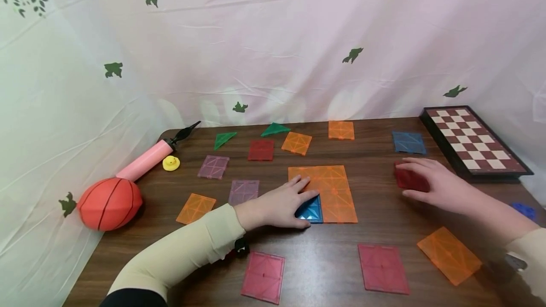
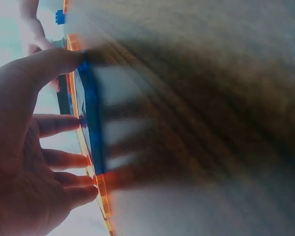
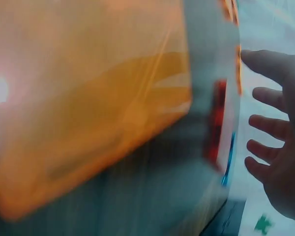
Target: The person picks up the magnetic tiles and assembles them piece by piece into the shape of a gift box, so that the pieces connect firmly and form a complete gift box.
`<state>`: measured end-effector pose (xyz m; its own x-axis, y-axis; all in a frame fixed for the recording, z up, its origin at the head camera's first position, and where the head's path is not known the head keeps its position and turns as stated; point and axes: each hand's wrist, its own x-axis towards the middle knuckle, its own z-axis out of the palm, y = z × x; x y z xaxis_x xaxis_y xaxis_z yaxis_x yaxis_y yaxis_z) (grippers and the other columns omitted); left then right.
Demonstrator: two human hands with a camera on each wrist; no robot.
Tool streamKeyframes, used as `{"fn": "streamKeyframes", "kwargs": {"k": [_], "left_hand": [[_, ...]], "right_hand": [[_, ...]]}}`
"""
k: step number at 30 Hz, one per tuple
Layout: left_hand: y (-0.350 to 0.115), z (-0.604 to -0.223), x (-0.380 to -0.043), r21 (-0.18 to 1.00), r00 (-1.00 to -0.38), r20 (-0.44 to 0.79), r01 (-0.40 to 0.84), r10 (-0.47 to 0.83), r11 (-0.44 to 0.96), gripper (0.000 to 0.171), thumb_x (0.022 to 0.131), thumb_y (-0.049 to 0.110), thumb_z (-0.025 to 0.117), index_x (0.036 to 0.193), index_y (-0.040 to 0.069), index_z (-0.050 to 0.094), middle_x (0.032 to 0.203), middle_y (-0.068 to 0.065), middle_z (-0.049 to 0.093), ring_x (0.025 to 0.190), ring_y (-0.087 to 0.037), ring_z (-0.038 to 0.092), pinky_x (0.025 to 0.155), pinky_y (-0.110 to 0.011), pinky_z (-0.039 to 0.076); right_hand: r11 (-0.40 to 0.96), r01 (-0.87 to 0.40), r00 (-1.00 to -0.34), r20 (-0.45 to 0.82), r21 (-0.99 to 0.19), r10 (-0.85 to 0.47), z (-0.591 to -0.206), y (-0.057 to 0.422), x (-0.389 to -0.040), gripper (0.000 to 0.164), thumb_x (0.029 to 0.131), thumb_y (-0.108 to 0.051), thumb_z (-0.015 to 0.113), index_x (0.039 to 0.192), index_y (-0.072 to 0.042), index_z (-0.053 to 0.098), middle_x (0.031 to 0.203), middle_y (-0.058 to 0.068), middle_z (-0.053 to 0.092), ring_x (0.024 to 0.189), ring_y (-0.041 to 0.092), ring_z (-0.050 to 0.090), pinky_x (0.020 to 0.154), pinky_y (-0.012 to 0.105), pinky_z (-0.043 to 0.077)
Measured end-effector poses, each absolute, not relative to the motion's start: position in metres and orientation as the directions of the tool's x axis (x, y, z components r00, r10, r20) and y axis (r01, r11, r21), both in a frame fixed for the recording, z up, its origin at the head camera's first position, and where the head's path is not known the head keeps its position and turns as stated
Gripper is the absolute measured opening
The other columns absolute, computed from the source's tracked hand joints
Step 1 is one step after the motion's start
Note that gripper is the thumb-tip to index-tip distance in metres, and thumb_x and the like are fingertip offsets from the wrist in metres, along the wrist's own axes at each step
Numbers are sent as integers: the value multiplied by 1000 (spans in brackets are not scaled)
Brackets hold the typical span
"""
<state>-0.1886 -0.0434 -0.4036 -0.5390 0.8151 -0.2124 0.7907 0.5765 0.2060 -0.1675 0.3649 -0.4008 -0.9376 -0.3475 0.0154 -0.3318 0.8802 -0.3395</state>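
My left hand point(image 1: 281, 205) lies over a small blue square tile point(image 1: 313, 211), its fingers spread and its thumb near the front edge. The left wrist view shows that thumb and the fingers touching the edge and face of the blue tile point(image 2: 92, 123). Beside and behind it lie joined orange tiles point(image 1: 337, 198), which form a larger flat shape. Farther right, my right hand point(image 1: 431, 184) hovers at a red square tile point(image 1: 409, 178), partly covering it. From the right wrist, the fingers look extended and apart from the red tile point(image 3: 217, 125).
Loose orange point(image 1: 449, 255), pink point(image 1: 383, 268), purple point(image 1: 244, 192) and green point(image 1: 275, 129) tiles lie about. A checkered board point(image 1: 473, 139) stands at the back right. On the left are a red ball point(image 1: 110, 204), a pink pump point(image 1: 145, 160) and a yellow duck point(image 1: 171, 163).
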Motion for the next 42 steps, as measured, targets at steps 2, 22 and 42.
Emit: {"fn": "streamKeyframes", "kwargs": {"k": [2, 22, 42], "left_hand": [[-43, -405, -188, 195, -540, -213, 793, 814, 578, 81, 95, 53, 65, 161, 17, 34, 166, -21, 20, 152, -40, 18, 119, -41, 27], [-40, -404, -185, 80, -525, -197, 833, 828, 548, 79, 96, 53, 62, 160, 15, 35, 164, -16, 29, 150, -40, 26, 119, -39, 28], [-39, -403, -186, 88, -527, -203, 830, 826, 551, 80, 96, 54, 62, 160, 15, 35, 164, -15, 29, 150, -40, 26, 117, -40, 31]], "right_hand": [[890, -313, -942, -9, -331, -335, -405, 375, -166, 67, 83, -30, 86, 138, -4, 58, 143, 31, 46, 128, 54, 37, 95, 74, 39], [810, -484, -859, 4, -332, -512, -406, 309, -179, 47, 88, -1, 77, 132, -10, 66, 144, 27, 51, 130, 49, 45, 100, 65, 43], [774, -502, -850, 58, -386, -523, -391, 305, -168, 48, 92, -16, 78, 137, -14, 63, 145, 17, 54, 131, 40, 48, 100, 64, 43]]}}
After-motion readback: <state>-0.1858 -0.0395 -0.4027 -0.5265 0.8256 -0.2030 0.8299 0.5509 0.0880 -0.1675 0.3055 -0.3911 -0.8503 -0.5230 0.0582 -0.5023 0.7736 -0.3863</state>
